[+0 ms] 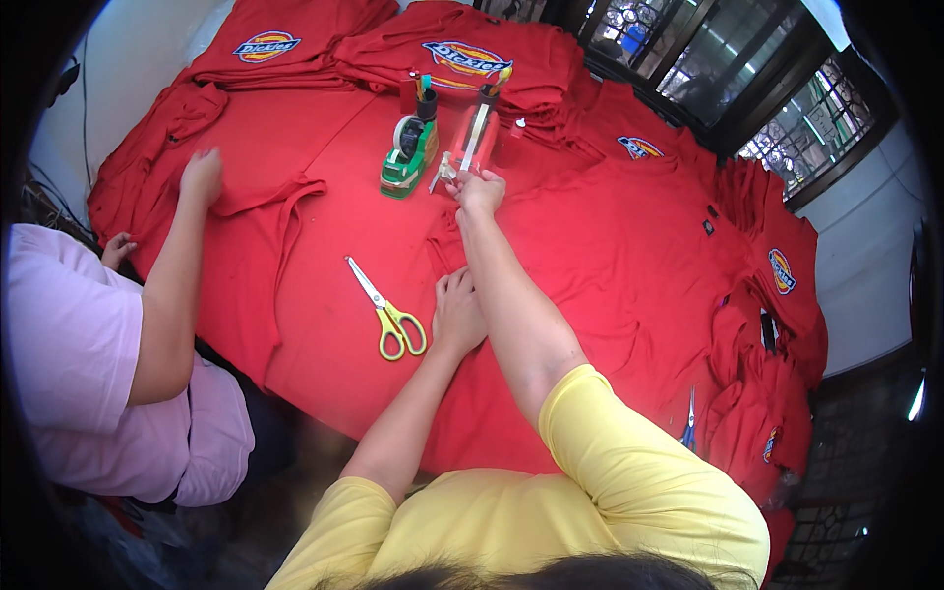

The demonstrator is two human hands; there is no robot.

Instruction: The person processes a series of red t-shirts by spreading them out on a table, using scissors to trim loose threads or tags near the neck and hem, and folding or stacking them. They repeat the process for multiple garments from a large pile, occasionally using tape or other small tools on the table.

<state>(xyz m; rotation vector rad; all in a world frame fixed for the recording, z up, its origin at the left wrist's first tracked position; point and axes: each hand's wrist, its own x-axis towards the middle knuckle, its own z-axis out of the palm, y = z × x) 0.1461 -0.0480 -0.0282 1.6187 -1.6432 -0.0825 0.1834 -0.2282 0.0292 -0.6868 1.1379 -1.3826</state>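
My right hand (pixel 481 194) reaches forward over the table, fingers pinched at the near end of a red tape dispenser (pixel 474 138). A pale strip of tape runs down to the fingertips, though they partly cover its end. My left hand (pixel 459 313) lies with fingers outstretched on a red shirt (pixel 590 265) spread in front of me. Just left of that hand are yellow-handled scissors (pixel 389 320), lying with blades pointing away. A green tape dispenser (pixel 408 157) stands left of the red one.
At the left, a person in a pink top (pixel 79 344) holds a hand (pixel 202 177) over red cloth. Folded red shirts (pixel 295 25) with logos line the far edge. Another shirt pile (pixel 777 226) and blue-handled scissors (pixel 689 423) are at the right. A pen holder (pixel 427 103) stands behind the green dispenser.
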